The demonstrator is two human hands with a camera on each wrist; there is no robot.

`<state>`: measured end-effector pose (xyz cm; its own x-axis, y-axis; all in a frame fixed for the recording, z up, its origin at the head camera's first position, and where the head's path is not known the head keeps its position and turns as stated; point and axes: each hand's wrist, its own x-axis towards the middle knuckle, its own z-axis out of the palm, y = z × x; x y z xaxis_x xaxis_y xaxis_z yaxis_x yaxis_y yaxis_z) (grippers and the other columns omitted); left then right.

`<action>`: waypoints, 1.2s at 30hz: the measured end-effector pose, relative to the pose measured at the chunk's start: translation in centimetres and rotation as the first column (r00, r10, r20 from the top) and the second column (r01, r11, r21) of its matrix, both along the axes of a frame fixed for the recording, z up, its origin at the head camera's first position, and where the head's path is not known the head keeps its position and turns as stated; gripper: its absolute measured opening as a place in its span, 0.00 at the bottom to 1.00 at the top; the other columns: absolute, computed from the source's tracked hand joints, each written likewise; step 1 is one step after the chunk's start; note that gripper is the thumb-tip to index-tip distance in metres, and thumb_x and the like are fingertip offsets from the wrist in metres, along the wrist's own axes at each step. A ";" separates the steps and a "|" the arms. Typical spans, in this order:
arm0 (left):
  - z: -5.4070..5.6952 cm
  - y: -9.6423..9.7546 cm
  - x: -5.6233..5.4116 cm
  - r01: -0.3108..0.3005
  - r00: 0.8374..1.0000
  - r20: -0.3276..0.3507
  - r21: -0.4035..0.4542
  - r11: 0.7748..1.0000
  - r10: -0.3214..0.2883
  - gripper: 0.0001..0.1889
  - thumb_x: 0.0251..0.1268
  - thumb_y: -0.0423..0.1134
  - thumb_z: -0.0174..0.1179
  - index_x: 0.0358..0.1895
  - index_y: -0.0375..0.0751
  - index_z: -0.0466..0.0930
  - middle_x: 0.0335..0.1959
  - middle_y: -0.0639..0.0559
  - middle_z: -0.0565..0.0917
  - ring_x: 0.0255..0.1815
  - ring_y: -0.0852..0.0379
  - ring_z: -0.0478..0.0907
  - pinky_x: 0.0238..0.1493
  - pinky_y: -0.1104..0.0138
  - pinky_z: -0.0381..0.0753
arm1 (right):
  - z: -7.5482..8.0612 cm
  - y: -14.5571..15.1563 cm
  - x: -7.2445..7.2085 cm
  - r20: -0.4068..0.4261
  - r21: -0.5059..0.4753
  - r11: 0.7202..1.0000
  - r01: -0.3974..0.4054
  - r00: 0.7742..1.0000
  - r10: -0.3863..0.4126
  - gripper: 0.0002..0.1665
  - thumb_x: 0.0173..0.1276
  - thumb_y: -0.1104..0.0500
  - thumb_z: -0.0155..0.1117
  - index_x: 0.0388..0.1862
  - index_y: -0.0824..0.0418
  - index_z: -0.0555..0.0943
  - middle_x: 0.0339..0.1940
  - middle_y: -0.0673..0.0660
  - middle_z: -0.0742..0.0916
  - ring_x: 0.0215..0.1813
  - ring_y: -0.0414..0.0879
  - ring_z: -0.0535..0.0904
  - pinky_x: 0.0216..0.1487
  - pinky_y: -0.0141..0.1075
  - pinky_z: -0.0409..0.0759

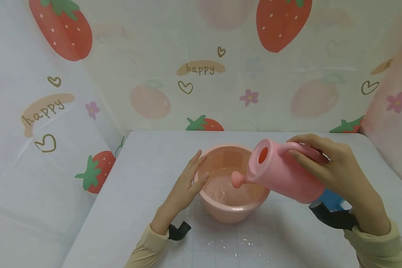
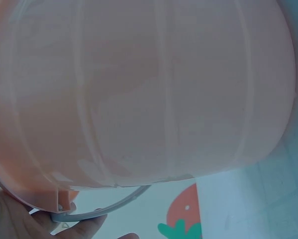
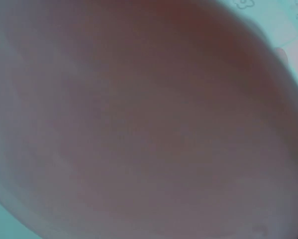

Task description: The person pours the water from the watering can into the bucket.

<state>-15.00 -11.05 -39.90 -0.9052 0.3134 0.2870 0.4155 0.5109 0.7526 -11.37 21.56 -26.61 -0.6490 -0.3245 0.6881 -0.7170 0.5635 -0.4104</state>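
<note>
A pink-orange plastic bucket stands on the table with water inside. My left hand rests at its left rim, fingers extended and thumb reaching over the edge. In the left wrist view the bucket's ribbed wall fills most of the picture, and its grey handle hangs by my fingers. With my right hand I grip a pink watering can by its top handle. The can is tilted to the left, its round spout head over the bucket. Its blurred pink surface fills the right wrist view.
A blue object lies partly hidden behind the can and my right wrist. Water drops dot the white table in front of the bucket. A strawberry-print cloth hangs behind and at both sides.
</note>
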 end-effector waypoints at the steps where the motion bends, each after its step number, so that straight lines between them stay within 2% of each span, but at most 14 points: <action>1: 0.0 0.0 0.0 0.000 1.000 -0.001 0.000 1.000 0.000 0.29 0.68 0.58 0.45 0.70 0.59 0.57 0.74 0.63 0.49 0.74 0.60 0.47 0.67 0.46 0.56 | 0.0 0.0 0.0 0.001 0.002 1.000 0.001 1.000 -0.001 0.24 0.44 0.75 0.72 0.42 0.59 0.83 0.36 0.46 0.84 0.38 0.31 0.75 0.41 0.17 0.71; 7: 0.0 0.0 -0.1 -0.001 1.000 -0.006 -0.004 1.000 0.001 0.28 0.68 0.58 0.45 0.70 0.58 0.57 0.74 0.60 0.50 0.73 0.60 0.48 0.67 0.47 0.56 | 0.1 0.1 -0.2 0.000 0.019 1.000 0.000 1.000 0.000 0.25 0.44 0.74 0.72 0.42 0.57 0.83 0.36 0.45 0.84 0.38 0.31 0.75 0.41 0.17 0.71; 15: 0.0 -0.1 0.0 -0.001 1.000 0.005 -0.005 1.000 0.001 0.29 0.68 0.59 0.45 0.70 0.59 0.57 0.75 0.61 0.49 0.74 0.61 0.47 0.67 0.47 0.56 | 0.5 0.0 -0.3 0.017 0.069 0.997 0.016 1.000 -0.018 0.27 0.46 0.73 0.72 0.45 0.54 0.82 0.37 0.44 0.84 0.37 0.31 0.75 0.41 0.17 0.71; 19: -0.1 -0.1 -0.1 0.004 1.000 0.004 -0.003 1.000 -0.004 0.29 0.68 0.59 0.45 0.70 0.60 0.56 0.75 0.60 0.49 0.74 0.60 0.46 0.67 0.47 0.55 | 0.5 0.0 -0.5 0.002 0.071 0.997 0.009 1.000 -0.009 0.27 0.45 0.73 0.73 0.45 0.54 0.83 0.36 0.45 0.84 0.37 0.31 0.75 0.40 0.17 0.71; 36: -0.2 -0.1 -0.2 0.001 1.000 0.001 -0.011 1.000 -0.001 0.28 0.68 0.58 0.45 0.70 0.61 0.56 0.74 0.63 0.48 0.74 0.60 0.47 0.67 0.47 0.56 | 0.6 -0.4 -0.6 0.028 0.106 0.994 -0.003 1.000 0.000 0.27 0.48 0.70 0.73 0.48 0.51 0.83 0.41 0.45 0.85 0.40 0.32 0.74 0.41 0.19 0.70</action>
<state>-15.16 -11.10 -40.07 -0.9054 0.3171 0.2823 0.4148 0.5186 0.7477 -11.95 21.14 -26.02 -0.6672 -0.3958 0.6310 -0.7067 0.6040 -0.3685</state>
